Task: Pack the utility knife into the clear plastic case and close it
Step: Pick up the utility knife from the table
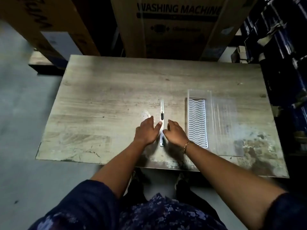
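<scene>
Both of my bare arms reached forward and slightly inward, so my hands came close together ahead of me. My left hand [146, 130] lay palm down, its fingers spread and pointing forward, the thumb angled in toward my other hand. My right hand [174, 131] was also palm down, just beside the left with a narrow gap between them, its fingers loosely curled and its thumb turned inward. Neither hand was closed around anything. A gold chain bracelet [186, 146] circled my right wrist. Dark short sleeves covered both upper arms near my shoulders.
</scene>
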`<state>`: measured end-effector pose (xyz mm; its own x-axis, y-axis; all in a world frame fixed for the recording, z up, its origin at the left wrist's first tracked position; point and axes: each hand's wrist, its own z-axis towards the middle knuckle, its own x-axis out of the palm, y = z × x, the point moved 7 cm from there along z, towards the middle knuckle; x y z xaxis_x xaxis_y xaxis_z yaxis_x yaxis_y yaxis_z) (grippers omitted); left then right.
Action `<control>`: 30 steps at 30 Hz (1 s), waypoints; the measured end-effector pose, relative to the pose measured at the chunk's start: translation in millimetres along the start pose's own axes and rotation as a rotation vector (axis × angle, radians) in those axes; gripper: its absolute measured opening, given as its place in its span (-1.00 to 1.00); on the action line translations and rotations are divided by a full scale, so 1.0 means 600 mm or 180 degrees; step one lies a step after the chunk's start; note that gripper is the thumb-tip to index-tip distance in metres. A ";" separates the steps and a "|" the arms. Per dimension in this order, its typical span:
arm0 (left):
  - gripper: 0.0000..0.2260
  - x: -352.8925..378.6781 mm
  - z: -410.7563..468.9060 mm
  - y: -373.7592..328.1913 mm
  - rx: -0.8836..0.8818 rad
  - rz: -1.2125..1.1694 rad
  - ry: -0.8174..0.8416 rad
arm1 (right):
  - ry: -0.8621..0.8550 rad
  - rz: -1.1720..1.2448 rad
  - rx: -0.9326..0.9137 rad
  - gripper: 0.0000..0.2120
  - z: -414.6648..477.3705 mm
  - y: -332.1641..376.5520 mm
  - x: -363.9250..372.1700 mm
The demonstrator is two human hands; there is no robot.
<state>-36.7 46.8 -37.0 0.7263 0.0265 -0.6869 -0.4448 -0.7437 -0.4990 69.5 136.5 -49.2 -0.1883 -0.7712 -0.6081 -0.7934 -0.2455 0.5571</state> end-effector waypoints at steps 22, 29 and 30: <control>-0.81 0.065 -0.001 0.024 -0.1244 -0.2829 0.0333 | 0.0230 0.1793 0.0826 -0.86 0.015 -0.057 0.042; -0.93 0.075 0.024 0.041 -0.1088 -0.2204 0.0143 | 0.0289 0.1918 0.0760 -0.87 0.018 -0.058 0.045; -0.97 0.076 0.025 0.042 -0.1111 -0.2173 0.0100 | 0.0301 0.1917 0.0773 -0.87 0.018 -0.058 0.044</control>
<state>-22.8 39.1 -88.7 0.7974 0.5405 -0.2684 0.2951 -0.7372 -0.6078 86.1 130.8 -90.7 -0.5977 -0.7832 -0.1712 -0.6752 0.3766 0.6343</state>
